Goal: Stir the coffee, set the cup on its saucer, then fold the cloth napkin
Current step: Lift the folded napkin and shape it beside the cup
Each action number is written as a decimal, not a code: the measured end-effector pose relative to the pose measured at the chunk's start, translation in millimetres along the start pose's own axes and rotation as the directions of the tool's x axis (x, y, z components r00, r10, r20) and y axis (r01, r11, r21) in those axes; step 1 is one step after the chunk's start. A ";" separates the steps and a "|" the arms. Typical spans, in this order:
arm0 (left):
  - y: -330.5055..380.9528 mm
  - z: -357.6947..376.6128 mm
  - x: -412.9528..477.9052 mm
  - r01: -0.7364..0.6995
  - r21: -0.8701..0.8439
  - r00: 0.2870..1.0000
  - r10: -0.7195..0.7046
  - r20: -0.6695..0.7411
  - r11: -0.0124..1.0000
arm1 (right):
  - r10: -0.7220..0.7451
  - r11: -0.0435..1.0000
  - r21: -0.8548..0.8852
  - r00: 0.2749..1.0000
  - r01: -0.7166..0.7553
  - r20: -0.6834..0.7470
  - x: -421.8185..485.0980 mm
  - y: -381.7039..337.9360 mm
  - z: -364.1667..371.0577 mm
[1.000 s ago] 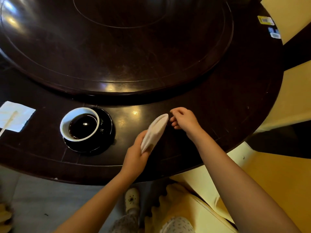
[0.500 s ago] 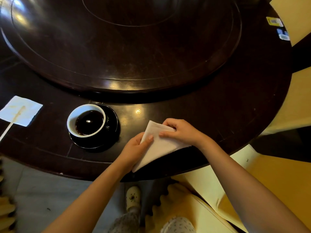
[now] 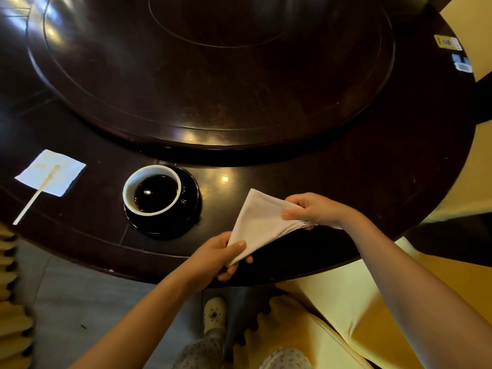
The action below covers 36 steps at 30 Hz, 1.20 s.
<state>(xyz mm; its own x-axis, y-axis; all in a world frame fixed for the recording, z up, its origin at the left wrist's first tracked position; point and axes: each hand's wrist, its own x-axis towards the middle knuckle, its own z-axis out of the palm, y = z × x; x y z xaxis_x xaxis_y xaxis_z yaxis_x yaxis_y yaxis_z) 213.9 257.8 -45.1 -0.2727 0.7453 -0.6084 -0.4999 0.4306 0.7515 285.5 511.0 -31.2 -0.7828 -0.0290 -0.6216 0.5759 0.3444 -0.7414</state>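
— Over the near edge of the bench (image 3: pixel 372 182) I'm holding the cloth napkin (image 3: pixel 262 222) as a folded triangle. My left grip (image 3: pixel 221 259) pinches the near corner, and my right grip (image 3: pixel 311 211) pinches the stacked layers at the right-hand corner.

— Is it resting on the wood?

— I can't tell, though it looks lifted. My worry is those layers. If the right pinch slackens, they could fan apart and the fold would be lost. The low corner is also close to the rim, so a slip there might send the napkin to the floor.

— And the cup?

— The cup (image 3: pixel 159 210) sits on its saucer (image 3: pixel 191 193), near the napkin's top point on the left, with coffee (image 3: pixel 155 193) in it. A wide sweep leftward with cloth or wrist could knock it and slop the coffee. I'd lay the napkin down further right.
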 end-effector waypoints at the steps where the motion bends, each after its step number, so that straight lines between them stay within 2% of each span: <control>1: -2.5 -2.2 -4.0 0.000 0.060 0.998 0.003 -0.058 0.998 | -0.009 0.998 -0.060 1.000 0.010 0.015 2.2 -1.9 -0.3; 3: -6.7 -5.0 -9.2 -0.016 0.280 0.965 0.088 -0.248 0.960 | -0.035 0.972 -0.231 0.999 0.038 0.017 11.0 -8.6 0.3; 6: -14.1 -4.6 -13.2 -0.043 0.635 0.835 0.377 -0.402 0.771 | -0.165 0.862 -0.496 0.982 0.101 -0.087 30.6 -28.9 4.1; 7: -15.8 -2.6 -14.7 -0.049 0.694 0.775 0.466 -0.427 0.719 | -0.225 0.820 -0.561 0.965 0.112 -0.136 36.8 -37.4 6.8; 9: -19.2 1.1 -15.0 -0.056 0.727 0.674 0.563 -0.478 0.685 | -0.315 0.780 -0.615 0.922 0.116 -0.226 47.9 -53.3 12.9; 12: -21.5 3.8 -11.0 -0.086 0.710 0.597 0.607 -0.525 0.699 | -0.366 0.770 -0.625 0.891 0.129 -0.267 61.2 -69.1 18.9; 16: -22.6 5.7 -11.0 -0.130 0.684 0.597 0.607 -0.524 0.718 | -0.386 0.779 -0.607 0.884 0.158 -0.264 70.6 -75.9 21.7; 23: -32.8 4.3 -14.3 -0.164 0.637 0.615 0.583 -0.531 0.753 | -0.337 0.826 -0.542 0.907 0.155 -0.254 75.2 -73.7 27.8; 28: -33.8 4.7 -14.5 -0.179 0.614 0.608 0.577 -0.545 0.769 | -0.325 0.700 -0.706 0.929 0.108 -0.179 57.0 -67.8 13.6; 30: -28.1 5.4 -11.7 -0.180 0.590 0.623 0.555 -0.551 0.787 | -0.296 0.724 -0.681 0.942 0.112 -0.160 42.0 -62.1 3.3; 32: -20.9 6.7 -8.2 -0.181 0.585 0.630 0.550 -0.548 0.791 | -0.272 0.806 -0.578 0.946 0.126 -0.173 23.9 -57.2 -5.6; 34: -14.5 11.7 -6.1 -0.163 0.678 0.609 0.614 -0.502 0.716 | -0.259 0.886 -0.446 0.935 0.129 -0.244 7.0 -52.5 -9.9; 36: -10.3 20.5 -4.8 -0.170 0.800 0.574 0.717 -0.395 0.576 | -0.277 0.920 -0.367 0.891 0.138 -0.359 -2.9 -47.3 -8.3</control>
<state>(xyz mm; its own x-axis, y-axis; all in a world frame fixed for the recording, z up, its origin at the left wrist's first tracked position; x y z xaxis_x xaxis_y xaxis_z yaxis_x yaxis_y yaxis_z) 237.2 260.1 -44.6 -0.8397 0.5357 0.0890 0.4158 0.5287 0.7400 258.6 502.7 7.8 -0.9418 0.2157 -0.2579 0.3354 0.6568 -0.6753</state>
